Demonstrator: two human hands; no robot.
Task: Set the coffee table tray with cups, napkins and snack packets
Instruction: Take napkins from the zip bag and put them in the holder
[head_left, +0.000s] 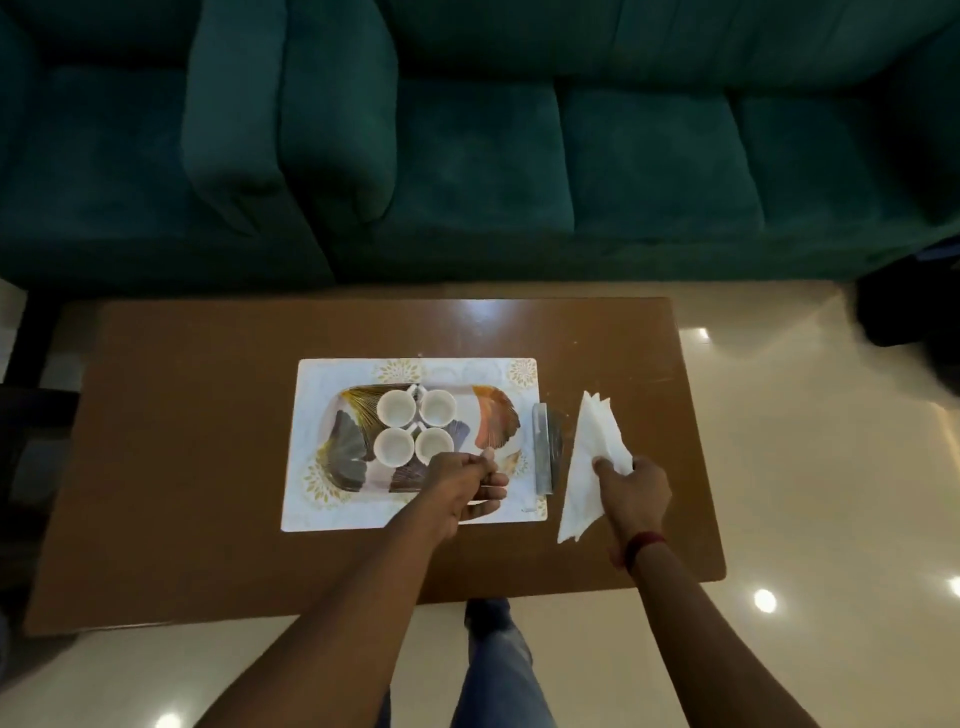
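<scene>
On the brown coffee table (182, 415), in front of a green sofa (623, 156), a leaf-patterned tray (493, 415) sits on a white placemat (322, 384). The cup part of the job looks finished. Four white cups (396, 407) stand upright on the left-centre of the tray in a tight two-by-two square, close together or touching, and all look empty. The right part of the tray holds nothing yet, so I judge that space is meant for what remains. The napkins (592, 457) are not on the tray. They form a fanned white stack lying on the table to the right of the placemat, just beside a grey stand (543, 447) at the mat's right edge. The right hand (636, 493) grips the near side of that stack with its fingers curled over the paper. The left hand (467, 488) hovers over the near edge of the tray, close to the front cups, fingers curled. Whether it pinches something small I cannot tell. No snack packets are in view, so that step seems wholly undone, and the task is about a third along.
</scene>
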